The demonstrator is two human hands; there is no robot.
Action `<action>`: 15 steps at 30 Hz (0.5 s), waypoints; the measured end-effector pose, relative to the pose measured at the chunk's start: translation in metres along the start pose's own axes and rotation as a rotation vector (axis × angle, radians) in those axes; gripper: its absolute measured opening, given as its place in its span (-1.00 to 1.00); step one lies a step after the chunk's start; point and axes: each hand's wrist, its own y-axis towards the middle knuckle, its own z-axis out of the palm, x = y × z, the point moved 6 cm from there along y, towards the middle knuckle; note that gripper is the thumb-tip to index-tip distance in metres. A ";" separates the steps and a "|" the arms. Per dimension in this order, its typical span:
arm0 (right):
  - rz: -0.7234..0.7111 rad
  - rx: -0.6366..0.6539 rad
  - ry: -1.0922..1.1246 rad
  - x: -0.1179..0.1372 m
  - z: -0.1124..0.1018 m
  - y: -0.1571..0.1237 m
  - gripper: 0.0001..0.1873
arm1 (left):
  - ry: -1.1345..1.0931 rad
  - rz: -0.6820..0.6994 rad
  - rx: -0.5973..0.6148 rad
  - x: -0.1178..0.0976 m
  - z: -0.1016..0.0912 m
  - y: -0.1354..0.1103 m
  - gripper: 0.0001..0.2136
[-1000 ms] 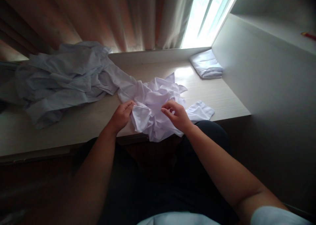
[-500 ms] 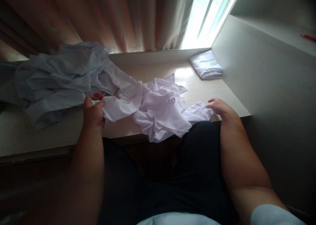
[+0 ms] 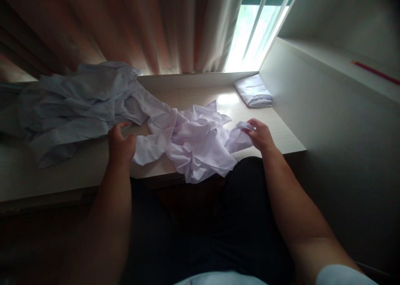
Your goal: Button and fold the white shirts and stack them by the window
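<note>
A crumpled white shirt (image 3: 200, 139) lies in front of me, its collar pointing toward the window and its lower part hanging over the front edge. My right hand (image 3: 261, 136) pinches the end of the right-side sleeve and holds it slightly raised. At the other sleeve's end is my left hand (image 3: 121, 142), thumb and forefinger spread apart, the cloth lying beside the thumb. The left hand's remaining fingers are mostly hidden.
A big heap of white clothes (image 3: 75, 106) lies to the left on the pale bench top (image 3: 62, 176). A folded white garment (image 3: 253, 91) rests in the far right corner. Curtains (image 3: 125, 26) hang behind, a panel (image 3: 281, 85) bounds the right, and a thin red stick (image 3: 375, 71) lies on a ledge.
My right hand has closed on the right sleeve end and lifted it. The left hand has let go of the left sleeve, which has dropped lower. The view has shifted slightly.
</note>
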 end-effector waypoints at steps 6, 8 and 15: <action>-0.387 -0.011 0.340 0.107 0.018 -0.036 -0.89 | 0.052 0.312 0.048 -0.078 0.045 -0.043 -0.77; -0.429 0.065 0.441 0.129 0.034 -0.047 -0.92 | -0.010 0.347 0.238 -0.093 0.071 -0.061 -0.75; -0.511 0.170 0.463 0.157 0.068 -0.064 -0.84 | -0.081 0.368 0.621 -0.103 0.119 -0.101 -0.56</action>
